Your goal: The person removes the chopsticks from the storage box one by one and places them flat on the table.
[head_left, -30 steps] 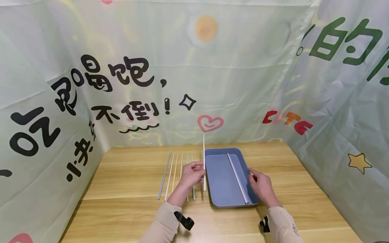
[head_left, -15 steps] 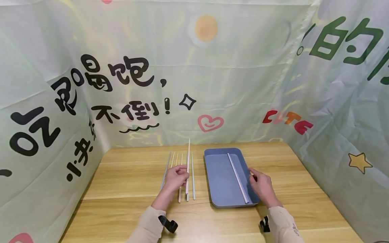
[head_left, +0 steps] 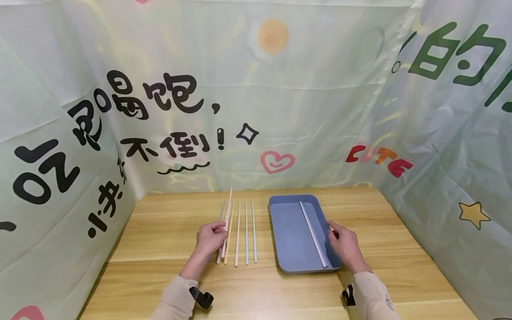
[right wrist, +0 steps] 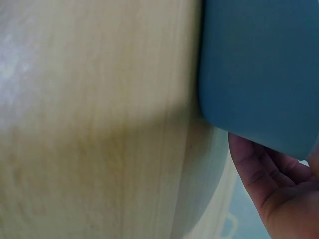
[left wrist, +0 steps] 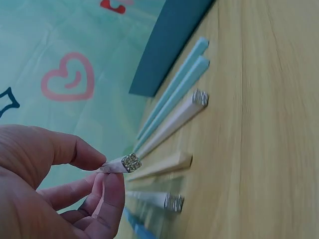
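Note:
In the head view, my left hand pinches a pale pink chopstick with a gold-patterned end between thumb and fingertips. It is held tilted, its thin end away from me, above the left part of a row of chopsticks. That row has a blue one partly hidden by the hand, another pinkish one, a yellow chopstick, a pink chopstick and two light blue chopsticks. My right hand holds the right rim of a blue-grey tray, fingers against its outer wall. Whitish chopsticks lie inside.
The wooden table stretches out on both sides of the row and tray. Printed cloth walls it in at the back, left and right. A strip of bare wood separates the row from the tray.
My left hand has carried the chopstick leftward from beside the tray's left edge, across the row, to its left part. The right hand and the tray have stayed put.

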Tool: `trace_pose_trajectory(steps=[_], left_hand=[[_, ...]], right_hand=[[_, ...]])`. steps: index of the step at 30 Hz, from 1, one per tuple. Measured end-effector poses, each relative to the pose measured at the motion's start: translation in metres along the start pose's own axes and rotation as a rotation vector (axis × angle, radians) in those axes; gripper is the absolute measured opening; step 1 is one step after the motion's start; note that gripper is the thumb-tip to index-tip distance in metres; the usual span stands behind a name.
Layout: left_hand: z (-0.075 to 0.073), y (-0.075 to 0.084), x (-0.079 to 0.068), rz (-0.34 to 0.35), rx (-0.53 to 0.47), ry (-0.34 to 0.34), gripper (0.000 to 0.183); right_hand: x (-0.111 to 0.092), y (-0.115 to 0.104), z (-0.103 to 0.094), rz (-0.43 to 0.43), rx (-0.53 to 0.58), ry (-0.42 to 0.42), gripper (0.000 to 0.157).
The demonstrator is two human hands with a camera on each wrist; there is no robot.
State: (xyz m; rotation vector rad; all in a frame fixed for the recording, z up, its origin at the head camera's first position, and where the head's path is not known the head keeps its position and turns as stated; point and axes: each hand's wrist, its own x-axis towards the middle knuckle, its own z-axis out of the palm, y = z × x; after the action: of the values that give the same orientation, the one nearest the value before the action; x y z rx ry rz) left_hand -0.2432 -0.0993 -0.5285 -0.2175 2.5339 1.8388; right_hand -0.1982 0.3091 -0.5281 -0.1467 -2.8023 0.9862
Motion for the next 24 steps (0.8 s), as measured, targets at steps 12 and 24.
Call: trace_pose_trajectory(steps=[12,24], left_hand=[[-0.021,-0.007,0.0,0.069,0.229,0.083,0.034],[-0.045,-0.017,-0.001,0.029,0.318,0.101,0.032]], right_hand=[[-0.001,0.001,-0.001,0.014,0.009,-0.015,0.043],[0.0,-0.001,-0.001,-0.009,0.014,0.007,0.042]])
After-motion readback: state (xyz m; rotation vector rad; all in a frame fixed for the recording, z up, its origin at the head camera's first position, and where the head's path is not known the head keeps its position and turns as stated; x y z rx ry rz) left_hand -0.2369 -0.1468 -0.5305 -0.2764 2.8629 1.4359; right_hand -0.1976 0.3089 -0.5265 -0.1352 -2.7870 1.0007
